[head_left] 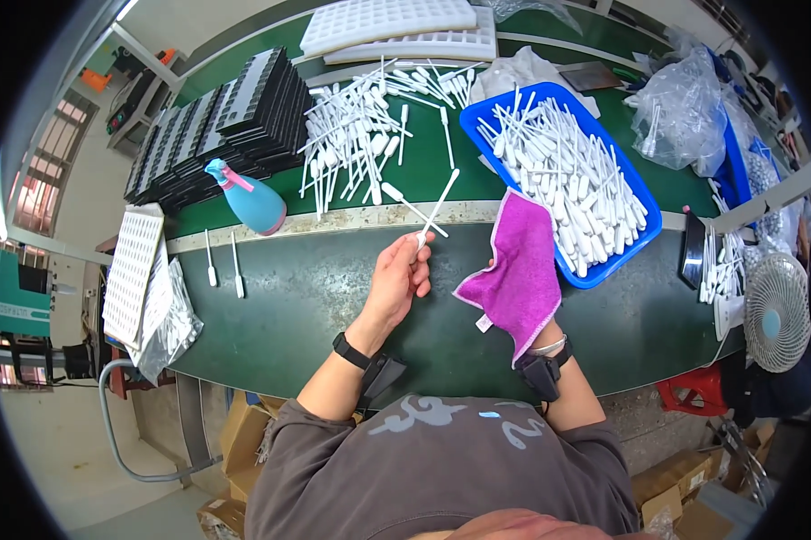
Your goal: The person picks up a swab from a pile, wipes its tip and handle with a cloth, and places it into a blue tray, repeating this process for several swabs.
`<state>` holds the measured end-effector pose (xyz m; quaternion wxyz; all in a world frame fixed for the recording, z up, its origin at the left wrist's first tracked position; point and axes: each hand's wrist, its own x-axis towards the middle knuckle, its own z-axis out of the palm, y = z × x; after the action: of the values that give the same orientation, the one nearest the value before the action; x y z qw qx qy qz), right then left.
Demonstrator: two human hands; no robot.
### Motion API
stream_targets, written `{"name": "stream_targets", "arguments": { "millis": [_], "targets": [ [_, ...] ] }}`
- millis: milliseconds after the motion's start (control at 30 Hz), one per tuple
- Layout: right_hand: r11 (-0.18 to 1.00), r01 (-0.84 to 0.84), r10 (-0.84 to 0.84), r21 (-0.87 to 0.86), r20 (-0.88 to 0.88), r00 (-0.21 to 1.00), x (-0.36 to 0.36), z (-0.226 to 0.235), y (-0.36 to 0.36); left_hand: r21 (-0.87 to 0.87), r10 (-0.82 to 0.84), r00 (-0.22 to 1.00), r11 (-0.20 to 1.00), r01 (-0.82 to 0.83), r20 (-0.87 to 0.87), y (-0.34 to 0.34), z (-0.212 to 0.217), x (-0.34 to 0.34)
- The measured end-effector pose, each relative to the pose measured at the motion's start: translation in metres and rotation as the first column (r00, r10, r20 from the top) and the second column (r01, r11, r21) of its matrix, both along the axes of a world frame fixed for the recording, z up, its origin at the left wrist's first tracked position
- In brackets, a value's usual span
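My left hand (396, 277) is closed, pinching a thin white plastic stick (441, 200) by its thicker end, its shaft slanting up and to the right. Behind it, a second white stick (414, 210) lies across the pale strip of the table. A magenta cloth (524, 265) drapes over my right hand (549, 337) and hides most of it; the hand grips the cloth from beneath, with just a fingertip at the cloth's left edge. The cloth overlaps the near left side of a blue basket (655, 236) heaped with similar white sticks.
More sticks lie in a loose pile (356, 130) beyond my left hand. Left of it stand stacked black trays (261, 99) and a blue-and-pink spray bottle (251, 202). White foam trays (387, 27) are at the back. A small fan (777, 310) and plastic bags (684, 112) are on the right.
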<state>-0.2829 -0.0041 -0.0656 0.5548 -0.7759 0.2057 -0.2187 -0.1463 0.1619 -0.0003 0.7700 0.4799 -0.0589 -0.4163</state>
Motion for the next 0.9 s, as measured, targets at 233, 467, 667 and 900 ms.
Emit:
{"name": "stream_targets", "arguments": {
  "millis": [233,467,667,900],
  "targets": [
    [0.731,0.152,-0.183,-0.665,0.024,0.983,-0.005,-0.001,-0.001,-0.019,-0.03,0.998,0.999,0.031,0.056,-0.003,0.012,-0.016],
    [0.996,0.086,-0.087,0.016,0.138,0.987,0.005,0.002,0.052,0.296,-0.357,0.834,0.923,0.246,0.421,-0.023,-0.002,-0.064],
    [0.322,-0.541,-0.184,0.777,0.611,0.77,0.002,0.01,0.013,0.307,-0.6,0.734,0.798,0.518,0.32,-0.017,0.002,-0.061],
    [-0.166,-0.721,-0.35,0.673,0.643,0.681,0.006,0.029,-0.007,-0.194,-0.717,0.572,0.675,0.712,-0.399,-0.003,-0.004,-0.046]
  ]
}}
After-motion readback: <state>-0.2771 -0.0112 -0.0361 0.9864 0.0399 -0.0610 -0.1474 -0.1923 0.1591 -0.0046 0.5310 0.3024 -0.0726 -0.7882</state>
